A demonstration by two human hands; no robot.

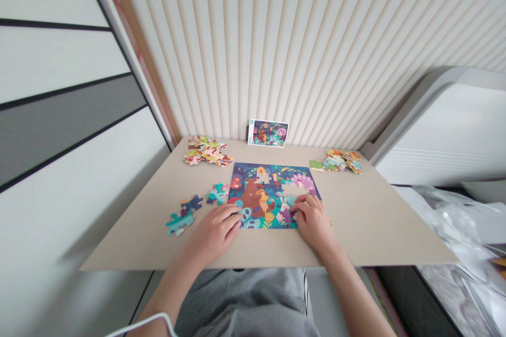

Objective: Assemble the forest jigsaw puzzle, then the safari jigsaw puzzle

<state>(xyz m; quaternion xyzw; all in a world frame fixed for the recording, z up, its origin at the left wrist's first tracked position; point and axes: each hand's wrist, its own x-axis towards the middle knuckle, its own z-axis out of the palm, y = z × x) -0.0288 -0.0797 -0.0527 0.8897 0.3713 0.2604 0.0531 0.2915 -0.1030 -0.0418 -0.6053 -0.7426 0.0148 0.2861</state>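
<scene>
A mostly assembled jigsaw puzzle (253, 195) with a dark forest-animal picture lies on the table before me. Gaps show near its top middle and its right side. My left hand (217, 229) rests at the puzzle's lower left corner, fingers stretched out and lying flat. At the right part of the puzzle, my right hand (314, 218) has bent fingers and lowered fingertips beside the white rabbit; anything under them is hidden. Left of the puzzle lie loose teal pieces (217, 193), a dark blue piece (192, 203) and a light teal group (179, 222).
A picture card (269, 133) stands against the pleated wall covering (253, 52) at the back of the table (367, 226). Piles of loose pieces lie at the back left (207, 151) and back right (342, 160). A white cable (158, 317) crosses my left forearm.
</scene>
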